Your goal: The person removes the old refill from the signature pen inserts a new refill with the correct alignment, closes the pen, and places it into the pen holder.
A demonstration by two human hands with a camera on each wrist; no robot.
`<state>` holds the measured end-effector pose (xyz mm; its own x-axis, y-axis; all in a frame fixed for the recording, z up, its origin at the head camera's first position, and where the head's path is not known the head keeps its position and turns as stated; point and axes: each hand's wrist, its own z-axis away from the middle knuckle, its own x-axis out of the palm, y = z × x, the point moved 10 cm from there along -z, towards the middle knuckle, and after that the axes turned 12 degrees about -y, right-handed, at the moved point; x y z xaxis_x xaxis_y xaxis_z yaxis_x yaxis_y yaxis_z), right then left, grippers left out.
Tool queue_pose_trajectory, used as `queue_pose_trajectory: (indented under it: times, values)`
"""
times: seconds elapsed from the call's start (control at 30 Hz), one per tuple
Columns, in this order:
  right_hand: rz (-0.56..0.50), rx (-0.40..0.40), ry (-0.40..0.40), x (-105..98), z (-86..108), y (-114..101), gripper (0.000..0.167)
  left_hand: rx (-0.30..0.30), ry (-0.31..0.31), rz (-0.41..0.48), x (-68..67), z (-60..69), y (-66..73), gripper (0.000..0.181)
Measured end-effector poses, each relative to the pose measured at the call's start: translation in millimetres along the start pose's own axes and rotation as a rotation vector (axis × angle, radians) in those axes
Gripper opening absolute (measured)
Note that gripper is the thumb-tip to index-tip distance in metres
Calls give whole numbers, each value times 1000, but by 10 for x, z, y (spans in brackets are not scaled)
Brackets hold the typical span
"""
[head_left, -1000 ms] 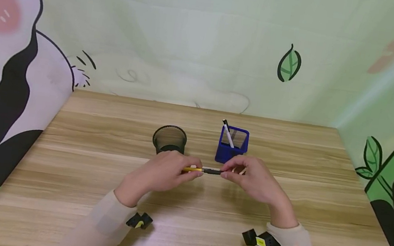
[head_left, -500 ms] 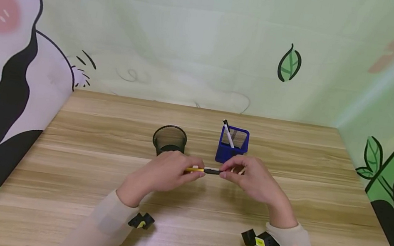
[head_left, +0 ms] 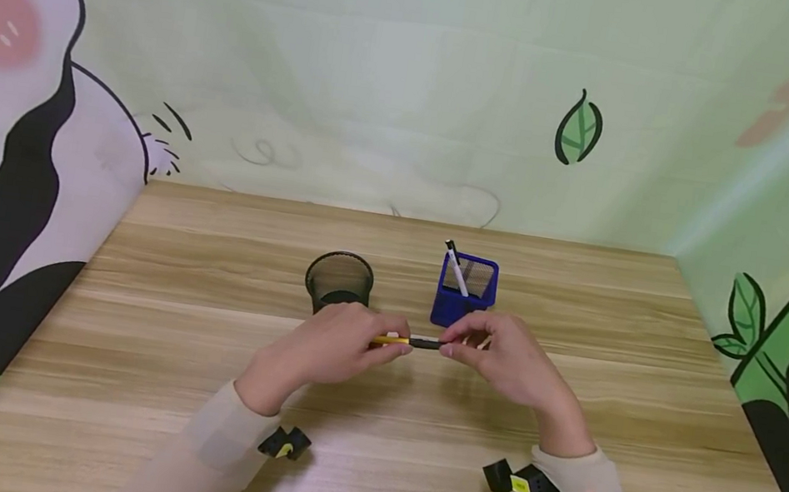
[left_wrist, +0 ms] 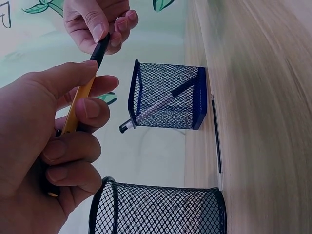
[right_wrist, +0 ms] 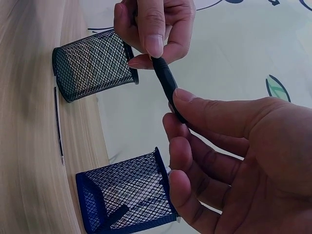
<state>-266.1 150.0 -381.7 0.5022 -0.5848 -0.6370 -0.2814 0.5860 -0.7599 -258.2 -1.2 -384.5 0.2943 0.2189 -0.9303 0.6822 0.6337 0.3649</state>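
Note:
My left hand (head_left: 335,343) grips the yellow barrel (left_wrist: 78,105) of a pen, which lies level above the table. The pen's black section (right_wrist: 165,80) reaches across to my right hand (head_left: 511,359), whose thumb and fingers pinch its far end. Both hands are close together, just in front of two mesh pen holders. A thin dark refill (left_wrist: 217,136) lies on the table in both wrist views; in the head view I cannot make it out. Whether the barrel and black section are fully joined is hidden by the left fingertips.
Behind my left hand stands a round black mesh pen holder (head_left: 341,274). A square blue mesh pen holder (head_left: 459,312) is behind my right hand, with a white pen (head_left: 460,272) with a black end leaning in it. The wooden table (head_left: 362,477) meets a printed wall cloth at the back.
My left hand has shifted slightly right with the yellow barrel, toward my right hand. The small gap seen between barrel and black section no longer shows. My right hand stays almost in place.

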Motion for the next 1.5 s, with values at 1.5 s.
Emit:
queue_pose_trajectory:
  times: [1.5]
  values:
    - [-30, -10, -33, 65, -11, 47, 8, -14, 1, -6, 18, -17, 5, 23]
